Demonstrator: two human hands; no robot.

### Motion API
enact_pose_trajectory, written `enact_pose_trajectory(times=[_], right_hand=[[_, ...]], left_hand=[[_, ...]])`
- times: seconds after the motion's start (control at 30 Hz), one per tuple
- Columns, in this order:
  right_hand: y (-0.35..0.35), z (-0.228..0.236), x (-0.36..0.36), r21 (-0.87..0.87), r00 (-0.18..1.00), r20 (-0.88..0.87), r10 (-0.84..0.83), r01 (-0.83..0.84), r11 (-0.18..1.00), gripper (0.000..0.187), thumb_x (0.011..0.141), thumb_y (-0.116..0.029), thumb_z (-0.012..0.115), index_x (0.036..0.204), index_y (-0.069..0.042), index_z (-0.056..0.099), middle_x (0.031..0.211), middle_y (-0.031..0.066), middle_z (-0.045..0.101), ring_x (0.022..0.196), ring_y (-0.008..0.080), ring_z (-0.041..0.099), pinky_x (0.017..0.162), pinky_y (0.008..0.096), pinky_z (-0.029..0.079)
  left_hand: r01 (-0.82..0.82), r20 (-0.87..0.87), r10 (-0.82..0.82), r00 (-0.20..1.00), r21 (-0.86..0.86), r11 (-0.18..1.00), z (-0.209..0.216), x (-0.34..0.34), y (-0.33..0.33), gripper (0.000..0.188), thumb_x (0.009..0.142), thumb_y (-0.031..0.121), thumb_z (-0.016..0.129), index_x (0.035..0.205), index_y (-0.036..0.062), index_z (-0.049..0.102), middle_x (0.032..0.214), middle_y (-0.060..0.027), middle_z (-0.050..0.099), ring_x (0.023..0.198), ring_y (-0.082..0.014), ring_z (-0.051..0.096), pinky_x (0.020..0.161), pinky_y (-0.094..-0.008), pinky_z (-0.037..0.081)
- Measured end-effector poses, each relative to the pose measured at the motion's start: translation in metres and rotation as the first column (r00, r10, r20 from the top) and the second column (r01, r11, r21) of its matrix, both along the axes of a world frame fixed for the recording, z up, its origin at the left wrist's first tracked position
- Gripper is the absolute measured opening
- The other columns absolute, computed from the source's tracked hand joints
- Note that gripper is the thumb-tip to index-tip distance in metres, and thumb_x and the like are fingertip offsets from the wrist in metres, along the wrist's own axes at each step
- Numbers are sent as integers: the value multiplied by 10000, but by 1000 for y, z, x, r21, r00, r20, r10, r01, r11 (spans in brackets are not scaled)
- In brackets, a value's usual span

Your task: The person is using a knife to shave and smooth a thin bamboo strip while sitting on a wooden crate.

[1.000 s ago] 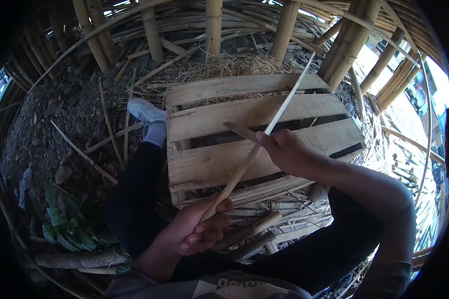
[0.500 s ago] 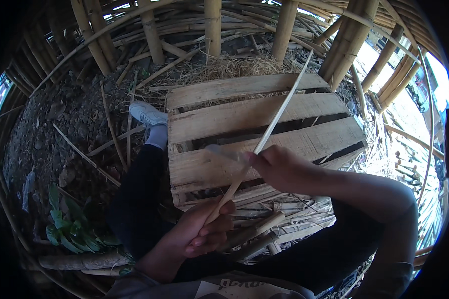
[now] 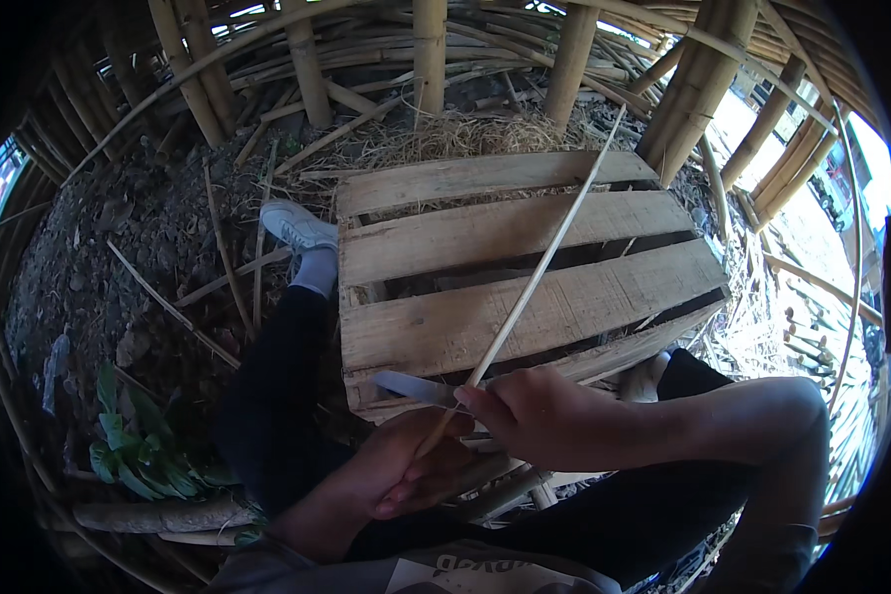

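Note:
A long, thin bamboo strip (image 3: 540,272) slants up and to the right across a slatted wooden crate (image 3: 445,332). My left hand (image 3: 411,463) is wrapped round its lower end. My right hand (image 3: 549,416) is closed on a knife, and the handle is hidden in the fist. The pale blade of the knife (image 3: 413,386) points left and lies across the strip, just above my left hand. Both hands are close together at the crate's near edge.
Bamboo posts (image 3: 429,59) stand behind the crate, with dry straw (image 3: 455,137) at their feet. My white shoe (image 3: 297,226) rests at the crate's left side. A green leafy plant (image 3: 144,450) grows at lower left. Loose sticks (image 3: 173,302) lie on the dirt.
My right hand and the knife have moved down and left along the strip, close to my left hand. My left hand keeps its grip on the lower end.

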State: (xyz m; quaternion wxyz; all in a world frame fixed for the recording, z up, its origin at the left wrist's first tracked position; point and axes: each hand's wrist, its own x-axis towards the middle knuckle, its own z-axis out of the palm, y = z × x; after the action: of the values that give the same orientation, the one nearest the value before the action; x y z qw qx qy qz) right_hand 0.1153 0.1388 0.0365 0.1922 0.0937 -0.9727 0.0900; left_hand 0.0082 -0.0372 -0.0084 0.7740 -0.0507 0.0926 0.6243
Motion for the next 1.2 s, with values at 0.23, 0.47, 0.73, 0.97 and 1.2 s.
enact_pose_trajectory(times=[0.23,0.47,0.73,0.97,1.2], right_hand=[[13,32,-4,-386,783,619,-70,381,840,431,1055,-276,353,914,63,578,581,181,586,530,351,644,434,432,488],[40,22,-20,-369,748,635,-192,512,775,484,1058,-314,343,894,74,581,559,183,574,466,320,615,450,426,486],[40,49,-14,-407,771,620,-145,474,781,312,1016,-217,497,864,29,613,613,168,586,512,252,590,498,381,441],[94,63,-4,-372,941,305,-148,260,891,118,936,-81,608,974,20,656,740,121,640,659,202,622,620,341,488],[149,47,13,-304,977,204,57,8,953,327,756,14,766,1070,-55,710,867,66,686,817,191,667,710,310,541]], left_hand=[[-9,-24,8,1000,-15,1000,2,0,0,320,1067,288,257,971,64,466,526,-34,411,318,-93,392,208,-200,331],[-13,16,13,1000,-22,1000,3,-2,1,350,1071,330,255,966,66,459,527,-29,413,321,-88,397,212,-196,335],[-31,-95,29,995,-14,999,14,0,-2,333,1069,354,279,944,95,445,522,14,370,297,-49,341,206,-166,293],[-36,198,13,980,115,993,5,-12,-10,316,1068,309,252,993,52,420,579,-50,467,380,-119,493,240,-210,394],[-77,226,42,973,147,986,11,-19,-17,315,1067,306,222,1015,51,400,589,-63,499,399,-138,534,267,-220,435]])
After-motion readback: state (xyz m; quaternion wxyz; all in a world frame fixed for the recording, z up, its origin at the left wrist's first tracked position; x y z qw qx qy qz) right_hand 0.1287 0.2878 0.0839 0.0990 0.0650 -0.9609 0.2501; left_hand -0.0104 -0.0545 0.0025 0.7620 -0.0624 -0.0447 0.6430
